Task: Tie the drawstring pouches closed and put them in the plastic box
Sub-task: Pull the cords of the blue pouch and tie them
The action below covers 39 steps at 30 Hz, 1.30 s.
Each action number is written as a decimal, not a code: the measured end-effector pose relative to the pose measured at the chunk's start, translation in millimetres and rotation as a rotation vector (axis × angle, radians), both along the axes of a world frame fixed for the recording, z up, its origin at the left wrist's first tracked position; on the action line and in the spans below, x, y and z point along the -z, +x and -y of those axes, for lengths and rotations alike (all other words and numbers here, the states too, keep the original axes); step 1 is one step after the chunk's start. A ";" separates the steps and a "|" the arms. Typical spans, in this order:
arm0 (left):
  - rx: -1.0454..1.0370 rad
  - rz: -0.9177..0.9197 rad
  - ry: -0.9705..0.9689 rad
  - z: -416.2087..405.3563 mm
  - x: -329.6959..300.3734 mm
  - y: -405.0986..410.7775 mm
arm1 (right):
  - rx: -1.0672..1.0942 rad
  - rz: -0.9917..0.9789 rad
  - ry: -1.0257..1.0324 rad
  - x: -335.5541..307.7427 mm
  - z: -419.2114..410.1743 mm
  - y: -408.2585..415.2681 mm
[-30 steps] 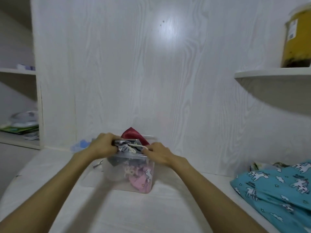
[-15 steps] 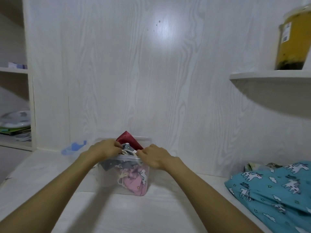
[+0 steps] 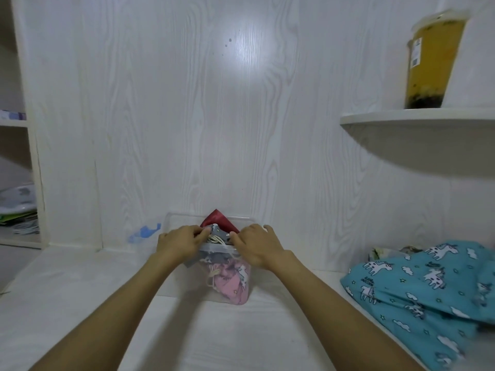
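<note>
**Grey pouch going down into box**

Both hands over clear plastic box (image 3: 187, 266) on white surface (image 3: 241, 330). Left hand (image 3: 178, 243) curled, pinching grey pouch (image 3: 218, 232) at box rim; right hand (image 3: 257, 246) curled on its other side, grip partly hidden. Pale drawstring (image 3: 214, 239) bunched between hands. Compared with a second ago: hands closer together, pouch lower in box. Pink pouch (image 3: 233, 282) inside at front, red pouch (image 3: 218, 222) poking up behind. Likely stowing step, nearly done; knot state unclear.
</note>
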State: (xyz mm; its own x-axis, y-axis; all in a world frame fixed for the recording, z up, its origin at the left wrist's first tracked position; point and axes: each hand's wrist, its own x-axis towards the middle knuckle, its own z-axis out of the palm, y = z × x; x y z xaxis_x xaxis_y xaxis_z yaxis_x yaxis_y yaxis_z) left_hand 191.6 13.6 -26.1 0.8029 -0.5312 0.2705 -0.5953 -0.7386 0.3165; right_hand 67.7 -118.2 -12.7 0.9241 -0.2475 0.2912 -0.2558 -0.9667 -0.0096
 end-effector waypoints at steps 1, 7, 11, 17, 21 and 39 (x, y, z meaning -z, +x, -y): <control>-0.013 0.017 0.002 -2.3 -1.3 -0.3 | -0.021 0.073 -0.027 1.2 -1.3 -1.6; 0.094 0.323 -0.349 8.4 -18.0 -64.0 | 0.005 0.270 0.132 1.5 25.6 -68.7; 0.293 0.151 -0.489 47.8 -18.3 -119.7 | 0.187 0.221 0.235 14.3 67.1 -142.5; 0.610 -0.110 -0.294 159.6 21.4 -204.9 | 0.806 0.165 -0.013 28.6 139.3 -253.4; 0.801 -0.167 -0.200 224.5 34.6 -251.2 | 0.993 0.234 0.105 24.0 171.8 -291.0; 0.321 -0.044 -0.697 165.1 0.8 -187.8 | 0.191 0.682 0.804 6.0 116.8 -214.6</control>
State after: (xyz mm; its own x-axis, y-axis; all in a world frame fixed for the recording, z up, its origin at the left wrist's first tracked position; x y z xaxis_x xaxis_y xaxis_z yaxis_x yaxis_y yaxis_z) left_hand 3.9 -151.6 -26.9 0.6560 -0.4585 0.5996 -0.7227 -0.1524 0.6741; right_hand -146.9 -235.0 -18.7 0.5534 -0.7201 0.4186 -0.1027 -0.5577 -0.8237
